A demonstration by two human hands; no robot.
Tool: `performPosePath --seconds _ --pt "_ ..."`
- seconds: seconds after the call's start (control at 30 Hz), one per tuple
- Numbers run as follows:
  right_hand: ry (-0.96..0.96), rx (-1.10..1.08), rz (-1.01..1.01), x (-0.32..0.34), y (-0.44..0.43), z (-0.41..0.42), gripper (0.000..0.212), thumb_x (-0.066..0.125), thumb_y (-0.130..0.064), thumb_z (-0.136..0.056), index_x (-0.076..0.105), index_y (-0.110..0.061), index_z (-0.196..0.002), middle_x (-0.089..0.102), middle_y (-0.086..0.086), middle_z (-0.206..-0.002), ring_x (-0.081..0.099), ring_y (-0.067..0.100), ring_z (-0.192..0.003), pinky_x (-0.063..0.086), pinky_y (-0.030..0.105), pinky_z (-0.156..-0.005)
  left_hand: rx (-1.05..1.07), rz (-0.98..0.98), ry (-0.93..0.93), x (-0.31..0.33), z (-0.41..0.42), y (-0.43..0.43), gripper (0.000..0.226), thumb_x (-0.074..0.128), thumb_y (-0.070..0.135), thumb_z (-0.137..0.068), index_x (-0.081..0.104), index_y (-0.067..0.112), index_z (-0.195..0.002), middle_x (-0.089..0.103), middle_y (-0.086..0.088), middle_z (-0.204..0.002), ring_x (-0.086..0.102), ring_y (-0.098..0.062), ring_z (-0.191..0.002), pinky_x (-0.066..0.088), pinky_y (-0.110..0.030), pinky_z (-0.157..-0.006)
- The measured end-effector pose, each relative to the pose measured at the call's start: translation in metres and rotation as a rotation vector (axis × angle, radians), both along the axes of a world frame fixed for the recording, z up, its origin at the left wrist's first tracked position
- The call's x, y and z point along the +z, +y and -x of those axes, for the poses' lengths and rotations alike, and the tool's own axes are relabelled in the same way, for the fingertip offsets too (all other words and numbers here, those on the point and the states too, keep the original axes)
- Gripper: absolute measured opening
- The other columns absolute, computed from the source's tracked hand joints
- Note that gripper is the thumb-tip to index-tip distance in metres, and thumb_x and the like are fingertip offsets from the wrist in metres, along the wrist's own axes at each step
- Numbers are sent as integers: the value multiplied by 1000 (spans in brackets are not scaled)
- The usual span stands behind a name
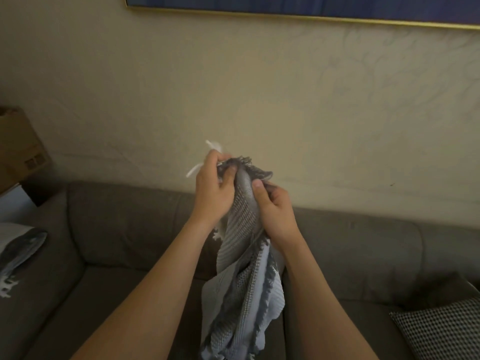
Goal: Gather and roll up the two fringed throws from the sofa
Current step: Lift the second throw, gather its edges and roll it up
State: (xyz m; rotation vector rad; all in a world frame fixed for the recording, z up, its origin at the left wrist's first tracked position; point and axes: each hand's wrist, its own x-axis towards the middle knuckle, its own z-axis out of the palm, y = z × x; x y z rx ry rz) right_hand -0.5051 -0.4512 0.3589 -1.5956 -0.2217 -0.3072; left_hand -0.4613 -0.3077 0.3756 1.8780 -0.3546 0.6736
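A grey knitted throw point(241, 289) with fringed edges hangs bunched in front of me, above the sofa seat. My left hand point(211, 189) grips its top end, with white fringe strands sticking out above the fingers. My right hand point(272, 206) grips the same gathered top from the right side, thumb pressed on the fabric. A second throw point(18, 249), grey and white with white fringe, lies on the sofa's left armrest area at the frame's left edge.
The brown-grey sofa point(130, 229) runs along a beige wall. A black-and-white checked cushion point(441, 331) sits at the right end. A cardboard box point(18, 146) stands beyond the left end. A framed picture point(311, 6) hangs above.
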Motion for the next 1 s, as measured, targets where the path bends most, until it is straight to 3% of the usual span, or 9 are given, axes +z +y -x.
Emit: performPosePath --seconds 0.07,0.17,0.27,0.37,0.43,0.53,0.6,0.83,1.0 --pt "-35 60 -24 9 6 7 22 60 -14 -106 70 -6 -88 74 -3 -74 69 9 -67 54 22 -62 -9 29 -20 10 1 -5 9 56 5 -106 49 11 -105 59 7 -88 59 -1 -75 46 -22 -66" --pt "24 98 136 -20 5 11 17 75 -10 -96 69 -13 -80 74 -10 -70 70 1 -64 55 19 -62 79 -52 -151 19 0 -8 16 50 -7 -99 50 7 -106 51 14 -82 49 -8 -70 35 -16 -65" --pt "276 193 424 -75 0 10 25 79 -34 -91 73 -9 -95 79 3 -88 77 20 -80 63 47 -75 133 -63 -201 25 -4 -4 18 49 -12 -96 52 2 -107 47 12 -82 48 -7 -71 36 -11 -67" --pt "414 274 550 -101 -11 1 23 70 -27 -99 71 -7 -88 76 -5 -79 72 8 -72 61 33 -72 174 -67 -225 31 -12 7 14 50 -10 -99 51 -1 -109 46 10 -81 48 -7 -71 36 -10 -64" --pt "337 -30 564 -93 -20 -8 25 62 -11 -101 65 -10 -76 68 -7 -67 61 8 -62 50 31 -64 215 -57 -221 33 -18 13 8 51 -4 -103 51 0 -110 45 14 -80 48 -4 -69 34 -17 -59" --pt "210 -575 294 -70 -32 -20 9 54 -4 -97 62 -7 -98 68 5 -82 59 21 -72 41 31 -66 282 -31 -199 34 -26 19 7 50 -1 -105 51 2 -111 43 13 -77 44 -17 -67 25 -31 -58" --pt "26 -676 136 -60 -30 -18 20 51 -2 -96 49 -15 -110 64 6 -82 58 23 -68 40 33 -60 301 -36 -195 38 -26 20 10 50 -2 -105 51 2 -114 42 10 -76 42 -19 -67 23 -31 -59" --pt "-349 -414 879 -110 0 2 22 61 7 -87 62 -11 -100 48 6 -117 41 17 -74 37 24 -56 304 -51 -302 62 -23 17 10 52 0 -103 53 -1 -113 49 1 -78 46 -24 -70 23 -29 -62" --pt "21 -185 625 -117 27 4 21 62 -23 -86 67 -22 -106 41 -3 -118 41 19 -113 51 42 -100 255 -88 -323 60 -14 6 12 52 -5 -101 54 -3 -112 45 7 -75 40 -17 -68 22 -27 -61"
